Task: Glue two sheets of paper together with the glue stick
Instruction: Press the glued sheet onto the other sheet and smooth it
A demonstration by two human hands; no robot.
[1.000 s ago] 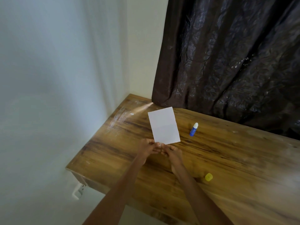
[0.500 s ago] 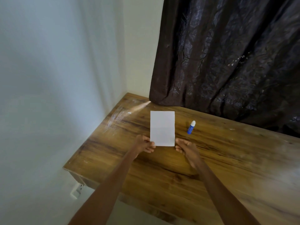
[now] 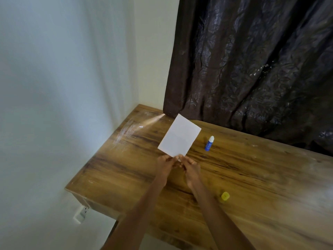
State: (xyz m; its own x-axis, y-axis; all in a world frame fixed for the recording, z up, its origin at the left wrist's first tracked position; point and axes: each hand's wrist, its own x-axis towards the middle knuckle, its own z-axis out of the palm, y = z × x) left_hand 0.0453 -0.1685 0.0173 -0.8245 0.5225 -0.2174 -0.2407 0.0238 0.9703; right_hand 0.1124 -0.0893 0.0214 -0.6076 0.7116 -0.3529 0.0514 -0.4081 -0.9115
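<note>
A white paper point(image 3: 179, 136) with a faint crease across its middle is turned at an angle, its near corner pinched between both hands. My left hand point(image 3: 164, 164) and my right hand point(image 3: 191, 167) meet at that corner with fingertips close together. Whether it is one sheet or two pressed together I cannot tell. A blue glue stick point(image 3: 209, 143) with its white tip exposed stands on the wooden table point(image 3: 261, 177) to the right of the paper. Its yellow cap point(image 3: 225, 196) lies near my right forearm.
A dark curtain point(image 3: 252, 60) hangs along the table's far edge, its hem just behind the paper. A pale wall point(image 3: 63, 87) runs close along the table's left side. A white wall socket point(image 3: 82, 212) sits below the table's near left corner.
The hands, half a second ago apart at the paper's two near corners, have come together at one corner. The paper has rotated clockwise from straight to tilted.
</note>
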